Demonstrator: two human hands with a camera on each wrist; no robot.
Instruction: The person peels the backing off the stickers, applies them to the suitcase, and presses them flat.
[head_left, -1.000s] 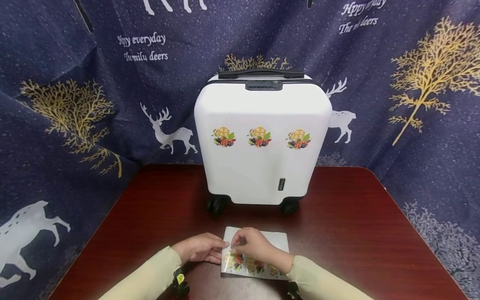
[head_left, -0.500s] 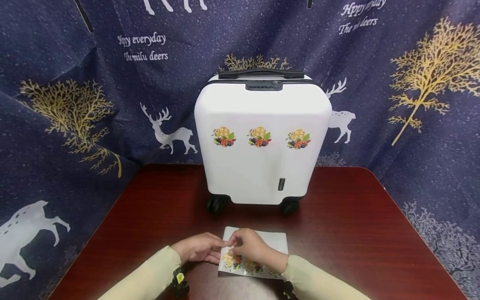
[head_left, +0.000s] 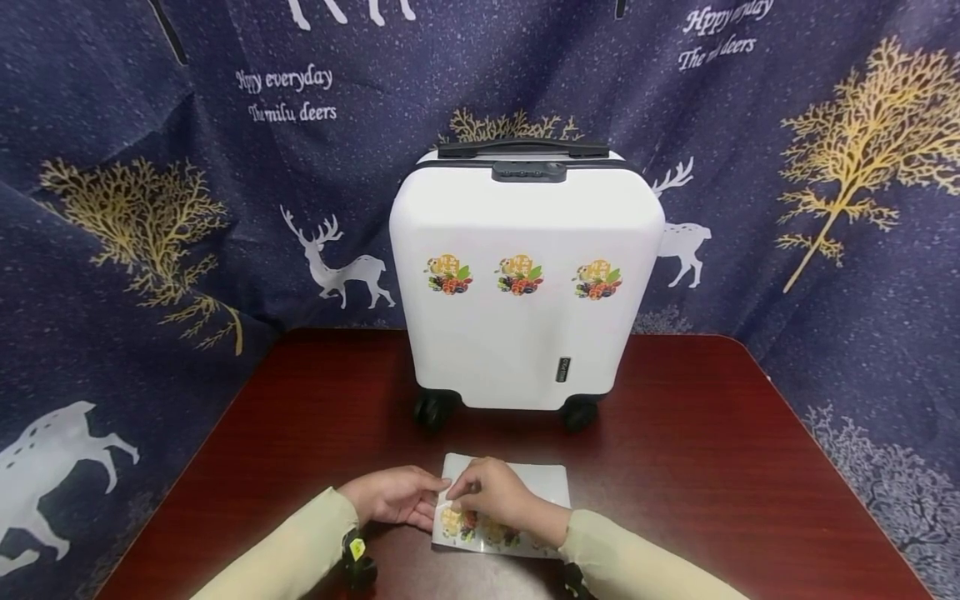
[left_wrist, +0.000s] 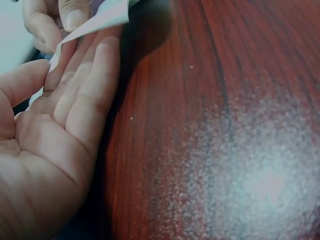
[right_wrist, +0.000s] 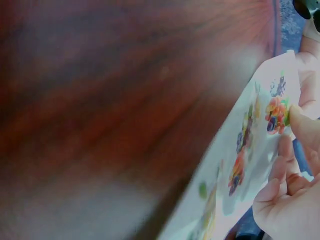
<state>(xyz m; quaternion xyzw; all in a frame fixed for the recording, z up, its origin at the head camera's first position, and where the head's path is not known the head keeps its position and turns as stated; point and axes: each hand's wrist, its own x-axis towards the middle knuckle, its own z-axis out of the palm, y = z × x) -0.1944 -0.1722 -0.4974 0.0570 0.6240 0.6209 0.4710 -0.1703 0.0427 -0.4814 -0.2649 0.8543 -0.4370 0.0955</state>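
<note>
A white sticker sheet (head_left: 546, 478) with colorful fruit pictures lies tilted in front of the suitcase. My left hand (head_left: 396, 498) holds its left edge, thumb on top and fingers stretched out beneath, as the left wrist view shows. Over the sheet's left part, my right hand (head_left: 501, 497) has thumb and forefinger bent close together at a fruit sticker (right_wrist: 276, 116). In the right wrist view the thumb tip meets the sticker's leafy edge. The right hand and forearm hide part of the sheet in the head view.
Behind the sheet, a white suitcase (head_left: 495, 350) stands on black wheels. Three fruit stickers, including a middle one (head_left: 519, 275), run in a row across its front. Beneath lies a dark red wooden table (head_left: 697, 467); a blue deer-print cloth (head_left: 337, 183) hangs behind.
The sheet has shifted slightly to the left, and my right hand has moved left with it. My left hand has drifted a little left, still at the edge.
</note>
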